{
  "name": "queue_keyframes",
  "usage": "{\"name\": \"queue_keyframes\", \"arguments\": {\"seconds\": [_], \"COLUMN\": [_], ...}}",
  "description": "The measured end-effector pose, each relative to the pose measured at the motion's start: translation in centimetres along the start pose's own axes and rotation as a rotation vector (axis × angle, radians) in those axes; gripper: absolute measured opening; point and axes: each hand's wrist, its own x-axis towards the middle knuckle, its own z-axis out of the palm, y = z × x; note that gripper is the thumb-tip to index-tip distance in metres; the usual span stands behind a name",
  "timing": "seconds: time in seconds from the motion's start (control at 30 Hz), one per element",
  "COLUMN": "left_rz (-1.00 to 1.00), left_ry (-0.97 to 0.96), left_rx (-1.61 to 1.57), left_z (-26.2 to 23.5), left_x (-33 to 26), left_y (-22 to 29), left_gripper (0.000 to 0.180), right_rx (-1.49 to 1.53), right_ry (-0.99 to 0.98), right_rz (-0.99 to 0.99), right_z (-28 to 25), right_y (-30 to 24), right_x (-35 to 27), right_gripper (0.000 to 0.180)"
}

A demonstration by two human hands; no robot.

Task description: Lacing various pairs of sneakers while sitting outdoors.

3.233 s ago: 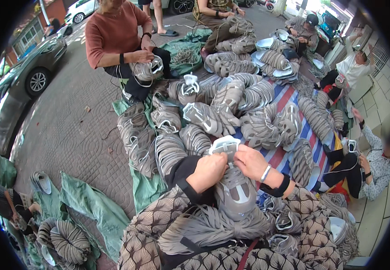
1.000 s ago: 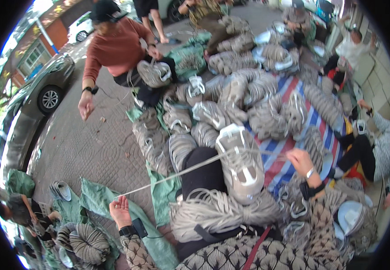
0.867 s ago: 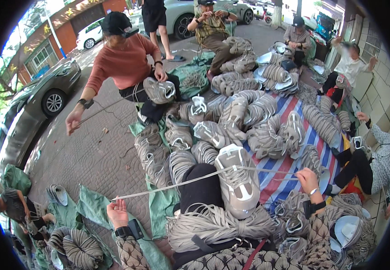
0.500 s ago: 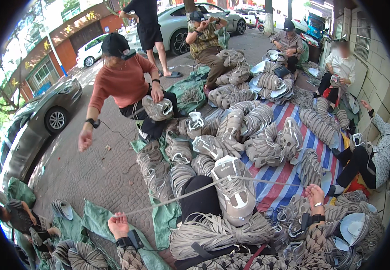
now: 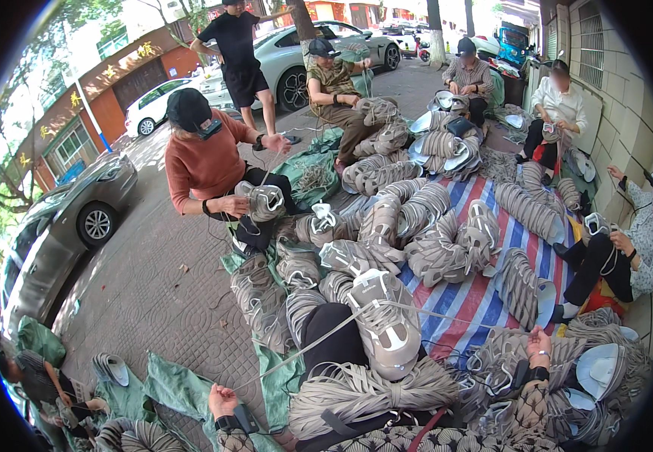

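- The left hand (image 5: 222,399) is sitting low at the left, fist closed on the end of a pale lace (image 5: 304,349), which is running taut up to the shoe.
- The right hand (image 5: 539,348) is pulled out to the right, fingers curled shut around the other end of the lace, which is running thin and straight back across the striped tarp (image 5: 485,294).
- The grey-and-white sneaker (image 5: 384,324) is lying between the two hands on the person's lap, toe pointing away, with the lace passing through its upper at the eyelets.
- A loose bundle of pale laces (image 5: 372,388) is lying just below the sneaker, touching its heel end.
- Piles of similar shoes (image 5: 417,226) are covering the tarp beyond.
- A person in an orange top (image 5: 206,162) is sitting across the pile, holding another shoe.
- Other people are sitting around the edge, and cars (image 5: 70,226) are standing on the paving at the left.
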Motion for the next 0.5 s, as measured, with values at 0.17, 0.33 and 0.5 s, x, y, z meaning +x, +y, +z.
{"name": "queue_keyframes", "arguments": {"seconds": [0.17, 0.33, 0.5], "left_rz": [-0.058, 0.029, 0.036], "left_ry": [0.068, -0.063, 0.023], "left_rx": [0.047, 0.080, 0.038], "left_z": [0.0, -1.3, -2.4], "left_x": [0.1, 0.2, 0.7], "left_y": [-0.6, -0.3, -1.0], "left_gripper": [0.029, 0.024, 0.013], "right_rx": [-0.118, -0.053, -0.062], "right_ry": [0.060, -0.095, -0.137], "right_rz": [0.048, 0.075, 0.179], "right_z": [0.5, 3.4, 3.6], "right_y": [0.7, 1.7, 2.7], "right_x": [-0.8, -5.2, -6.3], "right_gripper": [0.021, 0.019, 0.019]}}
